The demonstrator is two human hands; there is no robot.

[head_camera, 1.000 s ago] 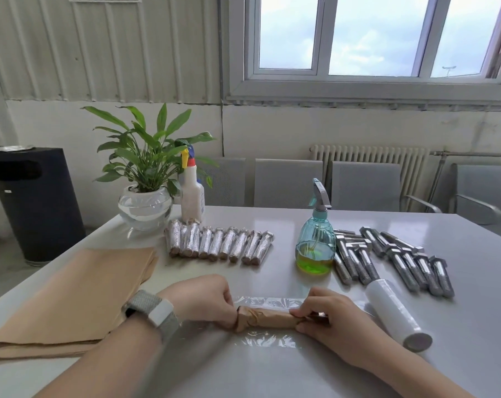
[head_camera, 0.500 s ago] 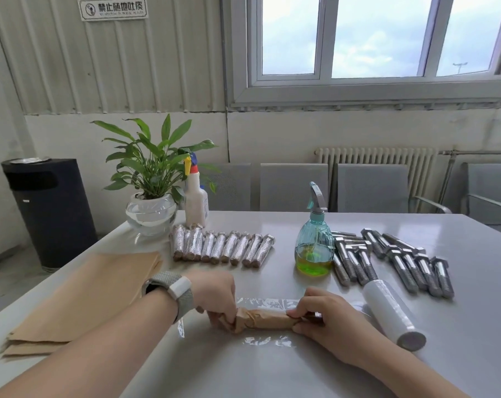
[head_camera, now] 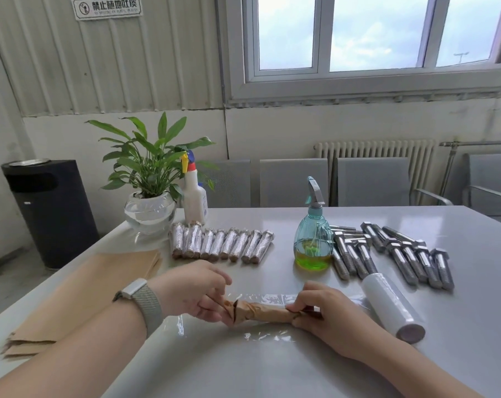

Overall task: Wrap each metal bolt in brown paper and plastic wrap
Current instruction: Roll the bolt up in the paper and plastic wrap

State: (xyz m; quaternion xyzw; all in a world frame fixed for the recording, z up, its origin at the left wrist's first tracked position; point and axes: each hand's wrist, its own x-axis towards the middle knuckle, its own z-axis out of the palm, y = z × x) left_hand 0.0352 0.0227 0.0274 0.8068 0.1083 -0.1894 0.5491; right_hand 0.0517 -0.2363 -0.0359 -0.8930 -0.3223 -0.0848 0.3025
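Head: both hands (head_camera: 191, 291) pinch paper-wrapped bolt (head_camera: 265, 311)

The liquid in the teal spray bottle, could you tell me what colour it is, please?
Yellow-green, filling the bottom of the spray bottle; head view.

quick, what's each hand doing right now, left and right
Left hand: closed, pinching the left end of the paper-wrapped bolt.
Right hand: closed, gripping the bolt's right end.
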